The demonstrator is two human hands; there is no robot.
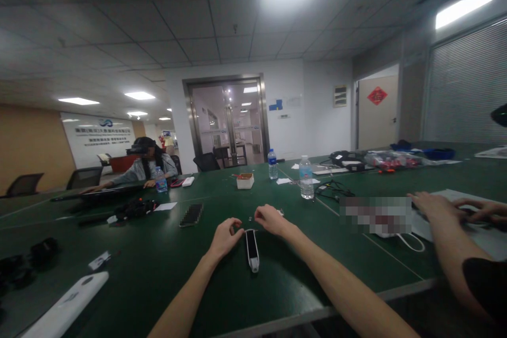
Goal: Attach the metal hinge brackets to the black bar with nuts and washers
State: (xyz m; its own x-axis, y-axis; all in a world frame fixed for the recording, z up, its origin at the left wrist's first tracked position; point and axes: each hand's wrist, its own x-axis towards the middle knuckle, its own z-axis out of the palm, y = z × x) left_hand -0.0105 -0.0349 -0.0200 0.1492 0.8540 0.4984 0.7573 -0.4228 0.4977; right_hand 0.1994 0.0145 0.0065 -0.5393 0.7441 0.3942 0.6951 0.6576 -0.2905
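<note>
My left hand [225,236] rests on the green table [166,264] with its fingers curled inward, just left of a narrow white and black device [251,249] that lies flat in front of me. My right hand [271,218] is beyond the device's far end, fingers bent down in a pinch toward the table. Whether either hand holds a small part is too fine to tell. A tiny object [250,218] lies on the table between the two hands.
A dark ridged strip [192,214] lies left of centre. Two water bottles [306,177], a small white box [244,180] and cables sit farther back. A white case [65,306] lies near left. A co-worker's hands [439,206] work at right; another person sits far left.
</note>
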